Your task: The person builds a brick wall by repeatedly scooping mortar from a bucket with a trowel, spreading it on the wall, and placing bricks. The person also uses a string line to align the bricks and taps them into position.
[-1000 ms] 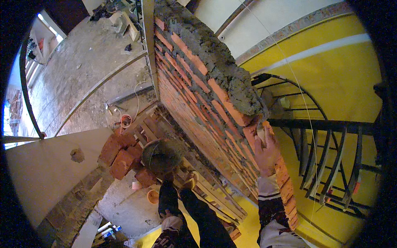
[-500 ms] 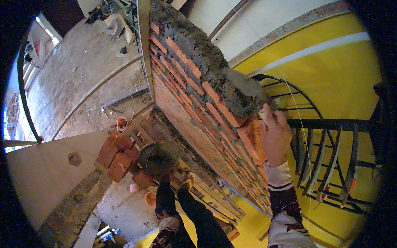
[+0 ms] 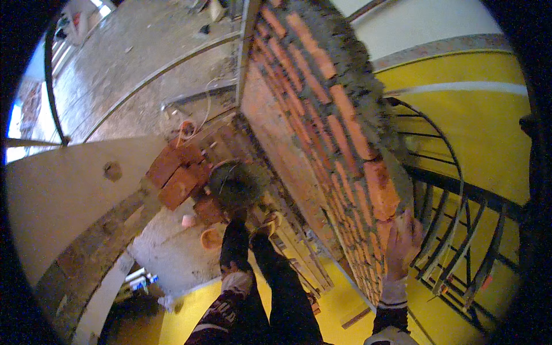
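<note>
The brick wall (image 3: 345, 149) rises on the right, with grey mortar (image 3: 351, 63) along its top. An orange brick (image 3: 382, 192) lies at the near end of the top course. My right hand (image 3: 401, 244) is at this brick's near end, its fingers drawn together and slightly blurred. Whatever they may hold is hidden. Lower down, my left hand (image 3: 231, 269) rests against my dark-trousered leg with its fingers laid on the cloth, holding nothing visible.
A dark round mortar pan (image 3: 234, 183) sits by my feet, beside stacked red bricks (image 3: 179, 183) and wooden planks (image 3: 293, 244). An orange bowl (image 3: 211, 238) is on the floor. Black metal railings (image 3: 460, 230) stand right of the wall.
My right hand has moved from the mortar beside the end brick to that brick's near end. The view has shifted, and my left hand remains on my leg.
</note>
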`<move>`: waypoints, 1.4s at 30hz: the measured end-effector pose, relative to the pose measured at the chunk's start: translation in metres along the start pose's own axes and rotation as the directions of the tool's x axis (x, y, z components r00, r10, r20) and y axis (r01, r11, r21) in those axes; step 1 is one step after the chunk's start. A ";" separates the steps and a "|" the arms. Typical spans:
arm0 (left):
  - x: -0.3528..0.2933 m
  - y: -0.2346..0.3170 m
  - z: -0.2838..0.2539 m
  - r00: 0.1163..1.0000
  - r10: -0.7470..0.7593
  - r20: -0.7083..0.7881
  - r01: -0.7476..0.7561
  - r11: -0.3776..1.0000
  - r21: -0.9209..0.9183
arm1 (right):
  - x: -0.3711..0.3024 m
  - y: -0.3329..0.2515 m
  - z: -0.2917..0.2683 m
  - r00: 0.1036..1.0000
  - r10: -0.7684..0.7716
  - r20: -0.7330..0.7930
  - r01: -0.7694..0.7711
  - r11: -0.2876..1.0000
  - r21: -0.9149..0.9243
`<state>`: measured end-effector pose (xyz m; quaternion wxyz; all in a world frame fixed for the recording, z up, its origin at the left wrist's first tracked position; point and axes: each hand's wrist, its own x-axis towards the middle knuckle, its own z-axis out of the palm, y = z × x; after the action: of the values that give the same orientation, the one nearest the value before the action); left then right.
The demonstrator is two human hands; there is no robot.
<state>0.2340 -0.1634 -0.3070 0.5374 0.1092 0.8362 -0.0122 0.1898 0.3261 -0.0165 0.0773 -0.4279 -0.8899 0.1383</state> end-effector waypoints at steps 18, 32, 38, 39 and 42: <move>-0.039 0.056 -0.089 0.919 -0.326 0.222 0.366 0.914 -0.177 | -0.076 -0.001 0.379 0.635 0.336 0.696 -0.623 0.755 0.204; -0.042 0.062 -0.091 0.924 -0.322 0.206 0.363 0.909 -0.205 | -0.113 -0.082 0.449 0.167 0.476 0.863 -0.889 -0.306 0.341; -0.041 0.058 -0.096 0.933 -0.310 0.184 0.344 0.918 -0.196 | -0.121 -0.087 0.426 0.895 0.119 0.430 -0.203 0.967 0.155; -0.041 0.056 -0.093 0.926 -0.307 0.219 0.350 0.916 -0.195 | -0.125 -0.081 0.416 0.862 0.113 0.494 -0.232 0.954 0.187; -0.039 0.056 -0.078 0.920 -0.338 0.196 0.371 0.914 -0.165 | -0.123 -0.054 0.376 0.694 0.169 0.700 -0.340 0.934 0.112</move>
<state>0.1909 -0.1048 -0.2339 0.6009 -0.1002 0.7922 -0.0352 0.1298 0.1301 -0.3593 -0.2240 -0.4550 -0.7646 0.3976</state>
